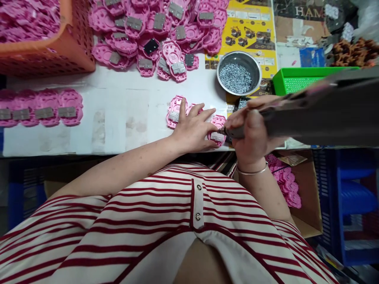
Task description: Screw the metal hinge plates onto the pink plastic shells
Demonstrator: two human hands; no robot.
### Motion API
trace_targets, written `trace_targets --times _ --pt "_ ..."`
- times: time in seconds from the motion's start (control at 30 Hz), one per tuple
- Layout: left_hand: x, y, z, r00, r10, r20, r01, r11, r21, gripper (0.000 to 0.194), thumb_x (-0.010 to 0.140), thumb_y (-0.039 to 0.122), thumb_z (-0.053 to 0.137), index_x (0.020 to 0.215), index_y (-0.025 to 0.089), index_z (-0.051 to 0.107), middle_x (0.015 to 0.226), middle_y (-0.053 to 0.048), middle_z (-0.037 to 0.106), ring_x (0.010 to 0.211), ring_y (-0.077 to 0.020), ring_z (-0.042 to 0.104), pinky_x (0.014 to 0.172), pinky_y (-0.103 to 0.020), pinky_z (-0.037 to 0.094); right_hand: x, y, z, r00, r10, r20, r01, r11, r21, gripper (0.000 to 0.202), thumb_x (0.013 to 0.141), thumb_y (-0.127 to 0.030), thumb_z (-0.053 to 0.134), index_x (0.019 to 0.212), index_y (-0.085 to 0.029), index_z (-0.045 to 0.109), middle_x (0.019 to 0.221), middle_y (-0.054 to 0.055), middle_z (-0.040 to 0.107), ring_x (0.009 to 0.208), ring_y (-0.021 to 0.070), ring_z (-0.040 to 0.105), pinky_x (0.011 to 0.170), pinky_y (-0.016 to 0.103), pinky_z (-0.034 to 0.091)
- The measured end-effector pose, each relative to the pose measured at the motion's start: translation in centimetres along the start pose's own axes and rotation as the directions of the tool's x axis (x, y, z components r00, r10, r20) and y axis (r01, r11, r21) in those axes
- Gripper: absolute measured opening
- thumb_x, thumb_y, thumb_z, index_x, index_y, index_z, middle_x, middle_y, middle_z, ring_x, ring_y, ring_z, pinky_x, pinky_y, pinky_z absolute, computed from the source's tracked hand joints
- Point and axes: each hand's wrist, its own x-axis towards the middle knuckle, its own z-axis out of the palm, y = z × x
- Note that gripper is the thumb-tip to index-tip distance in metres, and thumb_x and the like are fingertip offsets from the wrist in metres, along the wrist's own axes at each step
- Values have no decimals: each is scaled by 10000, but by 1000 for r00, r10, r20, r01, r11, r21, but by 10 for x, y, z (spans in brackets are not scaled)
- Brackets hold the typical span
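Observation:
My left hand [194, 130] lies palm down with its fingers spread over the white tabletop. Its thumb and index finger touch the left edge of a pink plastic casing [218, 136] with a grey metal plate. Under the other fingers are a second pink casing [174, 111] and, partly covered, a third. My right hand [251, 130] is closed around the front of a dark electric screwdriver [296, 114], blurred towards the right edge. The screwdriver's tip meets the casing beside my left index finger; the screw itself is too small to make out.
A metal bowl [259, 75] of small screws stands behind my right hand, near a green tray [284, 81]. Many pink casings [134, 23] are heaped at the back. An orange basket [74, 43] stands back left, with a casing row [47, 108] before it. A cardboard box [309, 197] sits below right.

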Motion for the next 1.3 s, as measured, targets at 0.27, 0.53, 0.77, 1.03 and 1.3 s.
trace_targets --times 0.27,0.53,0.77,1.03,1.3 --pt "4 -8 -8 996 73 -44 -71 997 29 369 762 545 793 980 252 745 1582 -66 411 1485 -429 245 1157 -782 -23 4 -49 -30 951 -285 -118 300 945 134 147 865 -387 621 920 -263 679 538 -81 478 402 64 457 402 218 479" --pt "47 -82 -90 783 -155 -602 251 965 77 745 842 738 601 1439 309 478 1584 -16 383 1447 -294 325 1236 -637 128 -9 -35 -49 962 -209 -173 243 949 203 199 788 -342 699 932 -206 677 530 -74 542 397 79 498 389 228 473" --pt "-18 -81 -23 966 140 -216 -124 989 87 625 816 697 653 1303 307 609 1457 -50 558 1371 -301 456 1218 -639 82 -13 -33 -52 964 -150 -219 191 965 179 231 740 -360 723 902 -205 669 506 -80 543 386 89 493 385 246 455" --pt "-27 -62 18 979 131 -155 -139 990 -40 525 802 538 746 1242 261 674 1472 -103 543 1350 -325 466 1202 -601 162 -19 -37 -53 962 -143 -231 179 974 141 226 769 -396 709 882 -210 649 507 -87 525 391 77 479 393 239 447" --pt "-19 -39 20 980 129 -151 -141 987 -73 431 868 465 666 1217 214 696 1436 -129 575 1316 -301 512 1169 -584 255 -25 -39 -57 942 -251 -225 263 964 28 153 820 -388 642 791 -241 618 495 -77 462 386 70 456 400 235 439"
